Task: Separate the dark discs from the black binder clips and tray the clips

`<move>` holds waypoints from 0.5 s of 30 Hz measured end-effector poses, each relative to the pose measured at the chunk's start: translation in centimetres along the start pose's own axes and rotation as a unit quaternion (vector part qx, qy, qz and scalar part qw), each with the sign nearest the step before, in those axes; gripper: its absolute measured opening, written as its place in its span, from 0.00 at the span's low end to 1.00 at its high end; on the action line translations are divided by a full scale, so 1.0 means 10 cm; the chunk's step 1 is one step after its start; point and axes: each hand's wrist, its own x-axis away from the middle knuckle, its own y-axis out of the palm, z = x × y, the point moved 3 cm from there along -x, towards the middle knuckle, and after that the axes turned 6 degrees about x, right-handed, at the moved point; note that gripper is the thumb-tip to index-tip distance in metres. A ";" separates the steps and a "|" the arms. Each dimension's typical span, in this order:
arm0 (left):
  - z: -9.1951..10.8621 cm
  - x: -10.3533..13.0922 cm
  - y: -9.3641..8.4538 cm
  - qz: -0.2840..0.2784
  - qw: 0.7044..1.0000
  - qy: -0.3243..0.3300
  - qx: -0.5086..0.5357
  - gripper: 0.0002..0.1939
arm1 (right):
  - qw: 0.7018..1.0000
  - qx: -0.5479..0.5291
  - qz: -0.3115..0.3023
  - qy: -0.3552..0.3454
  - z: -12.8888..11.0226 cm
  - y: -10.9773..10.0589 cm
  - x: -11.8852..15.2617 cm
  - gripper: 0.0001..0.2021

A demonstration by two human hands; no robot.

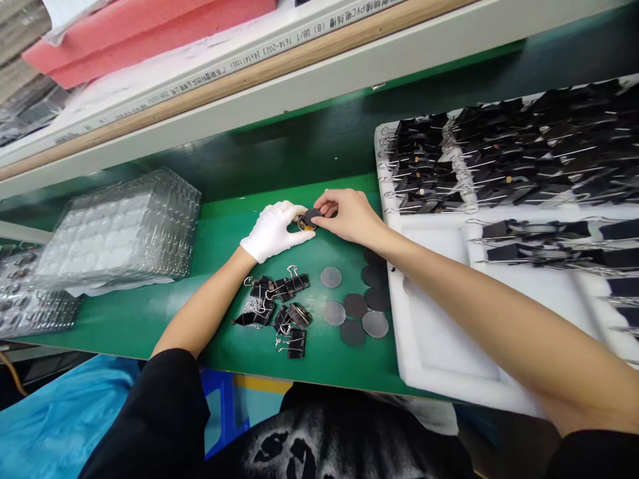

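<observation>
My left hand, in a white glove, grips a small round part with a metallic rim and an orange-yellow inside. Bare, my right hand pinches a black disc between thumb and fingers, over the top of that part. Whether the disc touches the part cannot be made out. Below the hands lie several black binder clips in a loose heap. To their right are several black discs and clear discs, flat on the green table.
A white foam tray on the right bears rows of binder clips; my right forearm passes over it. Stacked clear plastic trays stand at the left. A shelf edge runs above the table, with pink foam on it.
</observation>
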 end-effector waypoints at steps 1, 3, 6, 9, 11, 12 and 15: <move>0.00 0.00 0.00 -0.001 1.000 -0.002 -0.002 0.27 | 1.000 -0.008 0.017 -0.018 -0.01 -0.02 0.00 0.07; 0.00 0.00 0.00 -0.005 1.000 -0.005 -0.004 0.28 | 0.996 0.002 0.038 -0.075 -0.02 -0.04 0.00 0.07; 0.01 -0.01 0.00 -0.011 1.000 -0.010 -0.004 0.26 | 0.983 0.060 0.016 -0.170 -0.03 -0.01 0.02 0.12; 0.01 -0.01 0.00 -0.013 1.000 -0.009 -0.001 0.25 | 0.965 0.116 -0.024 -0.233 -0.04 0.04 0.06 0.16; 0.01 -0.01 0.00 -0.010 1.000 -0.006 -0.002 0.25 | 0.956 0.132 -0.055 -0.257 -0.05 0.06 0.07 0.17; 0.01 -0.01 0.00 -0.009 1.000 -0.004 -0.004 0.25 | 0.952 0.140 -0.071 -0.263 -0.05 0.07 0.08 0.18; 0.01 -0.01 0.00 -0.008 1.000 -0.003 -0.009 0.26 | 0.943 0.183 -0.093 -0.264 -0.07 0.08 0.08 0.19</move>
